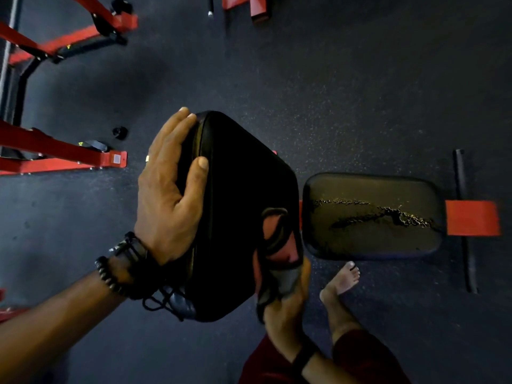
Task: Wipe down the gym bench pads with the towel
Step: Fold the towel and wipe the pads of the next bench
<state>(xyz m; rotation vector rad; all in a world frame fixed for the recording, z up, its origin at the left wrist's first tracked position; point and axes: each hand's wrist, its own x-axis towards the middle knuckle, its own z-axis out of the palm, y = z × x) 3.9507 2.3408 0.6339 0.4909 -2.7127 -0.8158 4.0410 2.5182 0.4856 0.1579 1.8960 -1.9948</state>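
Observation:
The black back pad [238,195] of the bench rises toward me in the middle of the view. My left hand [169,195] grips its left edge, fingers over the side and thumb on the top face. My right hand [285,306] holds a bunched dark grey and red towel [279,245] against the pad's lower right part. The black seat pad [371,217], cracked across its middle, lies flat to the right, apart from both hands.
Red steel frames [63,156] of other machines stand on the dark rubber floor at the left and top. A red bench foot [471,217] with a black crossbar sticks out right of the seat pad. My bare foot [340,284] stands below the seat pad.

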